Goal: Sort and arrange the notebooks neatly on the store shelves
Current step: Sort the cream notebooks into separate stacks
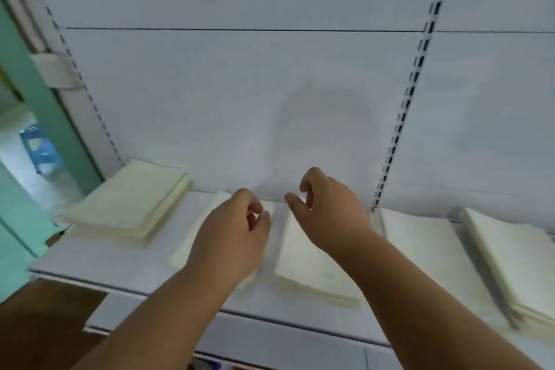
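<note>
Notebooks: I see cream piles [312,261] lying flat on the white shelf [99,267].
Left hand [231,237]: my fingers curl loosely, holding nothing, above one pile.
Right hand [327,210]: same, loosely curled, holding nothing.

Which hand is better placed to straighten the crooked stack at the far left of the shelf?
Left. The left hand hovers empty nearer the skewed stack; the right hand hangs over the middle stack.

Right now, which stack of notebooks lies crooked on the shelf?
The leftmost stack, beside the green frame: it sits turned at an angle, while the other stacks lie roughly parallel.
</note>
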